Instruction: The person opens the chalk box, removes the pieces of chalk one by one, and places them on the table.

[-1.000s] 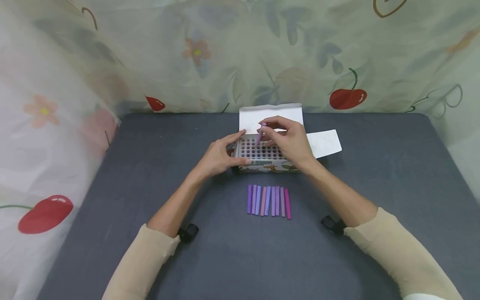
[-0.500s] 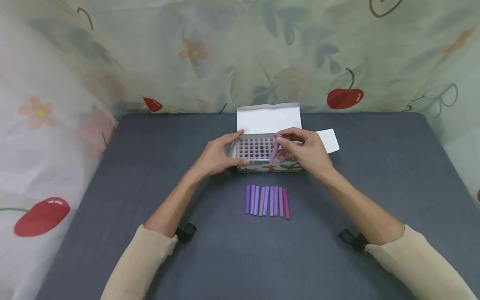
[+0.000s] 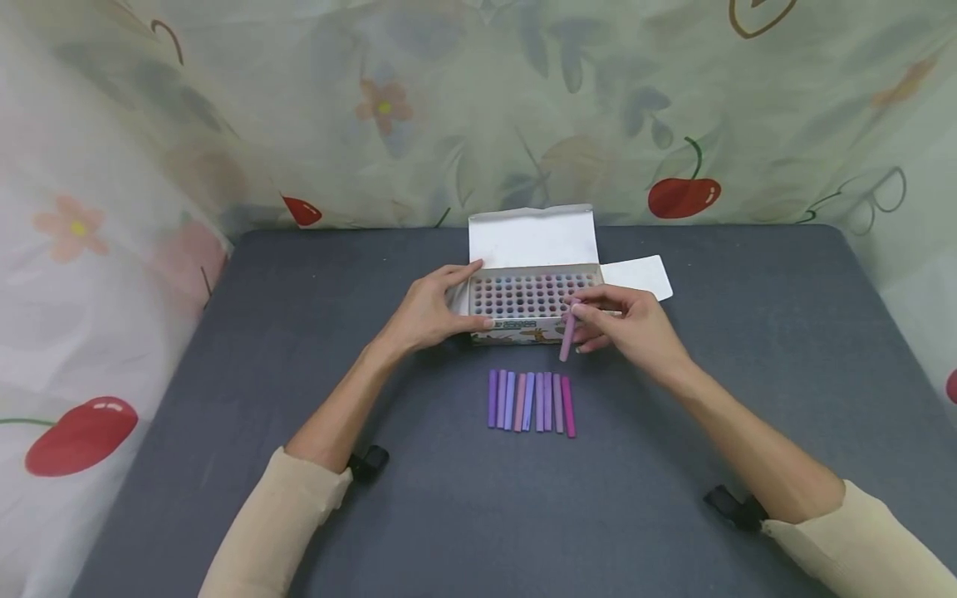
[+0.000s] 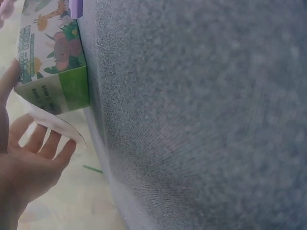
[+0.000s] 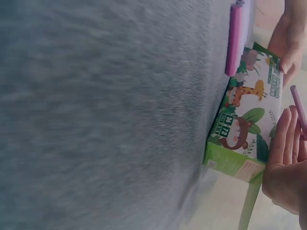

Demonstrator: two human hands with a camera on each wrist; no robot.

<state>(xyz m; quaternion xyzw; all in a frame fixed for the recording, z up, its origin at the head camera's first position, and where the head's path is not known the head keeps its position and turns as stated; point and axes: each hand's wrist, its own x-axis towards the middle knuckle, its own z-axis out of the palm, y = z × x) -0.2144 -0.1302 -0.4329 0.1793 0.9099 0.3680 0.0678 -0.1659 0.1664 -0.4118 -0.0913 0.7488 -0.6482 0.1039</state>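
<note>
A cardboard chalk box [image 3: 508, 337] with a white holed insert and animal pictures lies at the far middle of the table, lid open. My left hand [image 3: 426, 311] grips its left end, thumb at the front edge and index finger at the back corner; the other fingers sit behind a side flap [image 4: 53, 122] in the left wrist view. Between thumb and fingertips my right hand [image 3: 635, 328] pinches a mauve chalk stick [image 3: 567, 339], tilted, just off the box's front right. Nearer lies a row of several purple, blue and pink chalk sticks [image 3: 540, 403], with a magenta chalk [image 3: 570, 407] at its right end.
The white lid [image 3: 531, 237] stands up behind the box. A side flap [image 3: 643, 276] sticks out to the right. The dark grey table [image 3: 478, 523] ends at a patterned curtain [image 3: 463, 108] at the back and sides.
My right hand has carried the mauve chalk from above the holed insert rightward and toward me, past the box's front edge. The left hand keeps its place on the box.
</note>
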